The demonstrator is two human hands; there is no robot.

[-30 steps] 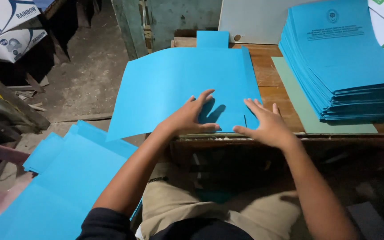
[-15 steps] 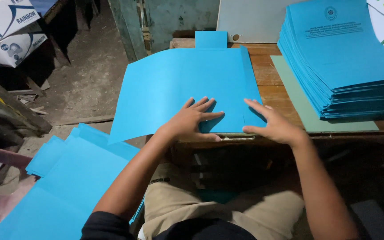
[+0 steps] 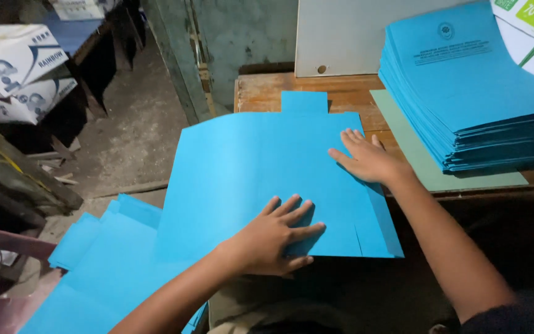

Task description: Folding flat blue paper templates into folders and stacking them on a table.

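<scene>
A large blue card sheet point(image 3: 261, 167) with a small tab at its far edge lies across the wooden table point(image 3: 267, 93) and hangs over the near edge. My left hand point(image 3: 273, 238) presses flat on its near part, fingers spread. My right hand point(image 3: 366, 158) rests flat on the sheet's right side, close to the right edge. Neither hand grips anything.
A tall stack of blue printed sheets point(image 3: 477, 93) sits on a grey-green board point(image 3: 415, 154) at the right. More blue sheets point(image 3: 106, 260) lie low at the left by my lap. Cardboard boxes point(image 3: 13, 68) stand at the far left, a white panel point(image 3: 347, 31) leans behind the table.
The blue sheet has slid toward me, now overhanging the table edge. My right hand moved forward along its right side, while my left hand stayed flat on the near part.
</scene>
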